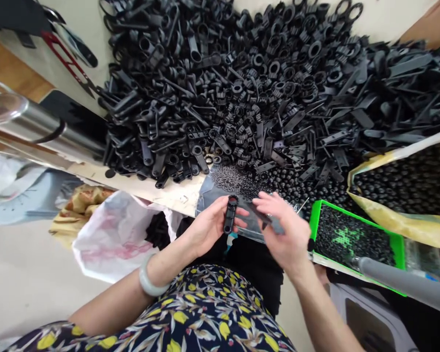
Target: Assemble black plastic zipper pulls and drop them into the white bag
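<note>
Part [230,215], black and ring-ended, in grip of left hand [209,223], dark strip [262,215] in grip of right hand [287,229]

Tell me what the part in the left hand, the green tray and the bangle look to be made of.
Part in the left hand: probably moulded plastic, black with a slight sheen, judging by its clean recesses. Green tray: likely smooth plastic, from its vivid, even rim. Bangle: polished, pale and smooth; perhaps jade, though glass is possible.
</note>
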A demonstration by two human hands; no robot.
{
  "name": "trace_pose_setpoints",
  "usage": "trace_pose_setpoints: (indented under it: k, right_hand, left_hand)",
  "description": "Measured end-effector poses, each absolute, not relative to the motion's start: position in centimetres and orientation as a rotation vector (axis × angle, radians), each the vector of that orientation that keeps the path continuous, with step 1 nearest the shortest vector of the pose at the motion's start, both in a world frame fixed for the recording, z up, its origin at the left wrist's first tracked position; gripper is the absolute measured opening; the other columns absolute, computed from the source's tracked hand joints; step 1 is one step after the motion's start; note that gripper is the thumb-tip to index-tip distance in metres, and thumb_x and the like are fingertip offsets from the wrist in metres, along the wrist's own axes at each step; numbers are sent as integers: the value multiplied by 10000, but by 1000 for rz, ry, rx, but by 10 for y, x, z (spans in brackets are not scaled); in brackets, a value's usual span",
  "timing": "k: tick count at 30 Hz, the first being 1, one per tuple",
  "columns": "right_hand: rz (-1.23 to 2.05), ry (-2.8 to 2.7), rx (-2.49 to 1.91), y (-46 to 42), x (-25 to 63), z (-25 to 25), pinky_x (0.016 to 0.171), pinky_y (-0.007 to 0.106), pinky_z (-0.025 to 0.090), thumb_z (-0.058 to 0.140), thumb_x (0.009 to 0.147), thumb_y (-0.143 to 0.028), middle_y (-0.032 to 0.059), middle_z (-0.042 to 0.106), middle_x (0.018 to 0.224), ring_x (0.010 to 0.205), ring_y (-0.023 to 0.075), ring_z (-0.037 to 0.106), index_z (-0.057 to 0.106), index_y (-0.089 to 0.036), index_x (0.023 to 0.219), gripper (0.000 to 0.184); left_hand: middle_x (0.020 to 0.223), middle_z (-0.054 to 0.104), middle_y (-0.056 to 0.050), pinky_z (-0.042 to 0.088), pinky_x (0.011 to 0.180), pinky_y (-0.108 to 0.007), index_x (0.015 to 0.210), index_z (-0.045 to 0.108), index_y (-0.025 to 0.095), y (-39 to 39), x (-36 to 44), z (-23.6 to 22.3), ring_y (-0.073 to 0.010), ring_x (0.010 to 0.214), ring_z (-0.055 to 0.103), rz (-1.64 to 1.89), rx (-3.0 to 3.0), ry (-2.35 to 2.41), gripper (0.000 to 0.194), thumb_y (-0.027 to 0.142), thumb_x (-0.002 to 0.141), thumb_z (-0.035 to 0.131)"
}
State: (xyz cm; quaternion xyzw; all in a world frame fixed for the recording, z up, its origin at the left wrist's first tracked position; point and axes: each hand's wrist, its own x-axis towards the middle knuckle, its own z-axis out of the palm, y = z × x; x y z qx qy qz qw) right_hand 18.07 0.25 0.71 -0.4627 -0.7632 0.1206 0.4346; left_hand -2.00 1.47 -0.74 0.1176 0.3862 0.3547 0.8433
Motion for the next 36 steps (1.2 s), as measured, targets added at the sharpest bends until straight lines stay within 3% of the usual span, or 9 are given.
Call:
trace_pose_setpoints:
  k: [4,8,12,16,22,27,36]
  right_hand:
    - [50,-2010,-1103,-18,157,-16,1134,520,502,657,908,-26,40,801,1168,1193,235,725,700,-255,1094,298]
    - [-64,-2095,-1211,-24,152,-17,1101,501,437,693,927,-86,25,798,1164,1161,237,700,725,-274,1107,262]
    - [224,-2167,-1364,-39,152,-9,1025,533,483,663,933,-138,85,682,1391,1267,311,625,677,-310,1326,430]
    - [370,-2019,-1343,-53,148,-17,915,494,598,684,942,-175,131,667,1319,1151,294,672,609,-319,1452,535]
    - [372,-1871,-1313,-50,139,-27,916,383,642,629,964,-74,104,716,1210,1085,234,726,610,-314,1465,557]
    - [378,-1821,-1301,-48,137,-16,845,330,655,667,942,-81,91,734,1125,978,213,748,661,-292,1417,520]
    - [295,-1814,-1321,-52,131,-15,828,333,673,677,943,-90,95,744,1125,968,224,766,619,-315,1473,579]
  left_hand:
    - [1052,712,-33,510,822,-236,1121,663,193,7,-11,-1,-136,912,661,869,219,802,247,294,914,753]
    - [1014,700,-14,485,850,-221,1189,626,209,2,-5,2,-123,919,643,947,289,844,376,184,851,788]
    - [938,683,4,490,854,-260,1197,560,229,3,-3,1,-133,861,633,1069,358,913,380,210,872,755]
    - [964,675,6,485,852,-279,1201,521,251,0,2,1,-142,870,619,1072,352,903,385,249,886,742]
    - [1001,662,-8,453,911,-248,1199,552,239,-5,10,3,-141,963,592,1109,384,918,305,259,931,698]
    - [1002,615,3,444,858,-209,1328,569,252,-6,11,0,-121,921,547,1134,396,928,411,301,945,710]
    - [1087,708,-48,473,962,-284,1287,635,232,-12,12,-2,-179,1052,615,1140,445,912,383,359,938,730]
